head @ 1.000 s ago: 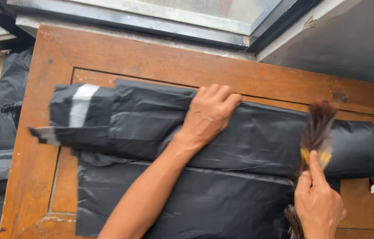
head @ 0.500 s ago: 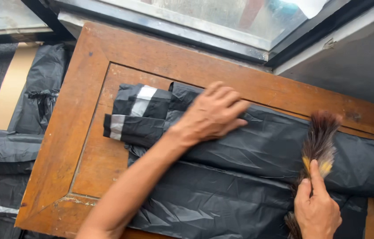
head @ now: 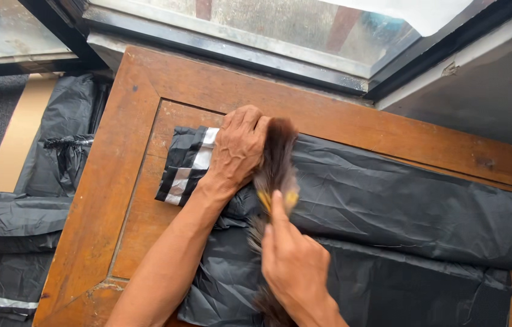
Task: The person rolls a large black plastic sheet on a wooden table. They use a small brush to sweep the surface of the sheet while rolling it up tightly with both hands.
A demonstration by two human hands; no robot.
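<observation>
Head view: we have a black garment (head: 389, 200) with grey reflective stripes (head: 192, 166), likely rainwear, spread flat across a wooden panelled tabletop (head: 116, 181). It runs from about 9 o'clock of frame centre out past the 3 o'clock edge, and its striped cuff end sits at 10 o'clock.

A brush of dark bristles (head: 275, 158) with a yellowish binding lies on the fabric just right of the cuff. Our right hand (head: 295, 266) grips it low on the handle, fingers wrapped tight, forefinger laid up along the binding. Our left hand (head: 238, 148) lies flat on the cuff end at 11 o'clock, fingers extended and together, pinning the fabric and gripping nothing. Its fingertips touch the bristles' left side.

Progress, as a judgement: brushing is underway at the cuff end. The top panel looks fairly smooth towards 3 o'clock, but we can't tell from this view how much of it is already brushed. The lower folds at 5 to 6 o'clock are rumpled and look untreated.

Further out: more black sheeting or garments (head: 38, 212) hang off the tabletop at 8 to 9 o'clock, one with a reflective band at 7 o'clock. A dirty glass pane (head: 304, 30) in a dark frame runs along 12 o'clock, with a grey wall (head: 486, 91) at 2 o'clock. A red bit shows at the 3 o'clock edge, too small to identify.
</observation>
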